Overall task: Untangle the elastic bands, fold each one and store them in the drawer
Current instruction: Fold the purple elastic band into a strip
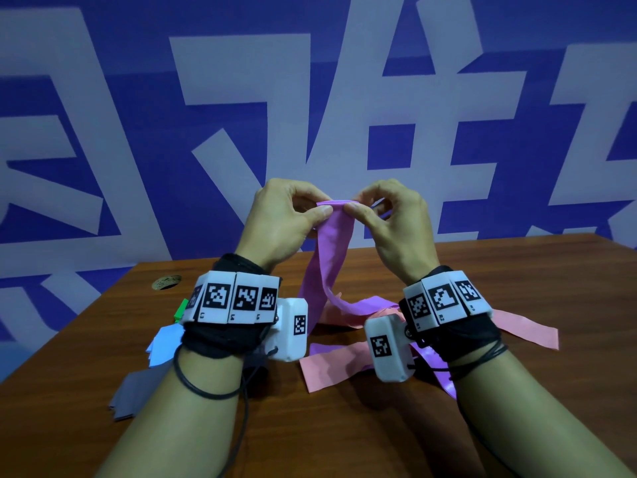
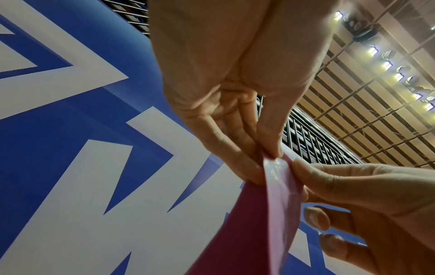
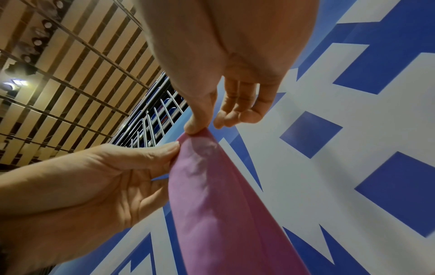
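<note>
both hands were raised above the wooden table (image 1: 517,270), the left hand (image 1: 281,219) and the right hand (image 1: 396,219) each pinching the top edge of the purple band (image 1: 332,243) between thumb and fingertips, close together, while its length hung down and trailed onto the tabletop. its lower end lay among the pink bands (image 1: 331,367) in a loose tangle near the wrists; a folded grey band (image 1: 134,391) and a light blue band (image 1: 163,343) sat to the left, a green piece (image 1: 181,308) just beyond them, and the drawer was not in view
</note>
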`<state>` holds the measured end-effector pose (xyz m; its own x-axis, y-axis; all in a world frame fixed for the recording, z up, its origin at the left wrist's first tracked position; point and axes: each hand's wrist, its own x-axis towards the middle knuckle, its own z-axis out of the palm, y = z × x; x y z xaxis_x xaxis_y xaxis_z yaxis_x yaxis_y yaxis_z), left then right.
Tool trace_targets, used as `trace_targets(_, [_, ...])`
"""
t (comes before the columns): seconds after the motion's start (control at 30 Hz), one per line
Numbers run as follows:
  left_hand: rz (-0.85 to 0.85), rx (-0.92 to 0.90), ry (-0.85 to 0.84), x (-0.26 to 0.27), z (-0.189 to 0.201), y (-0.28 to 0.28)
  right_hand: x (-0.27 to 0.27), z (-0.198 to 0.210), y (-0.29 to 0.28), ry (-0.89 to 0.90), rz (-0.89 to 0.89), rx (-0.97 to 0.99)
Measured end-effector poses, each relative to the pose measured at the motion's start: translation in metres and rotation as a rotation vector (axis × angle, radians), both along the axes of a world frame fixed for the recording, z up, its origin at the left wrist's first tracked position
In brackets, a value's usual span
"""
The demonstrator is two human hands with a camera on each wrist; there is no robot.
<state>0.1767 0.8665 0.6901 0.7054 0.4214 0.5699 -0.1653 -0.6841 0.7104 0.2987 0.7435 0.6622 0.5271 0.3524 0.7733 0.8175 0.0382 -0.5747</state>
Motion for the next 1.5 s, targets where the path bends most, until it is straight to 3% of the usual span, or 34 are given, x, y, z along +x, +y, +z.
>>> trace_targets(0.27, [0.011,0.032,0.021,0.003,-0.002,0.003,-0.005,0.001,0.0,0.009,0.139,-0.009])
trace_targets(0.43, [-0.128,-0.062,0.12,0.005,-0.004,0.001,-0.003,0.0,0.001,-0.006,0.227,-0.013])
trace_targets(0.67, [-0.262,0.018,0.213,0.006,-0.009,0.001,-0.002,0.0,0.0,0.042,0.279,0.018])
trace_targets(0.83, [-0.167,0.089,0.175,0.005,-0.005,0.0,-0.006,0.004,0.001,0.166,0.215,0.068])
trace_targets(0.93, [-0.089,0.058,0.115,0.005,0.005,0.002,-0.006,0.004,-0.003,0.273,0.391,-0.042])
trace_targets(1.03, [-0.158,0.057,0.024,0.001,0.026,-0.005,-0.015,0.007,-0.004,0.295,0.493,-0.16])
trace_targets(1.2, [-0.114,0.072,0.005,-0.004,0.053,-0.011,-0.033,0.034,-0.002,0.361,0.447,-0.113])
trace_targets(1.37, [-0.023,0.135,0.039,-0.012,0.071,-0.007,-0.046,0.058,-0.008,0.244,0.361,-0.265])
trace_targets(1.5, [-0.093,0.089,0.008,-0.021,0.074,-0.012,-0.054,0.067,-0.012,0.228,0.379,-0.274])
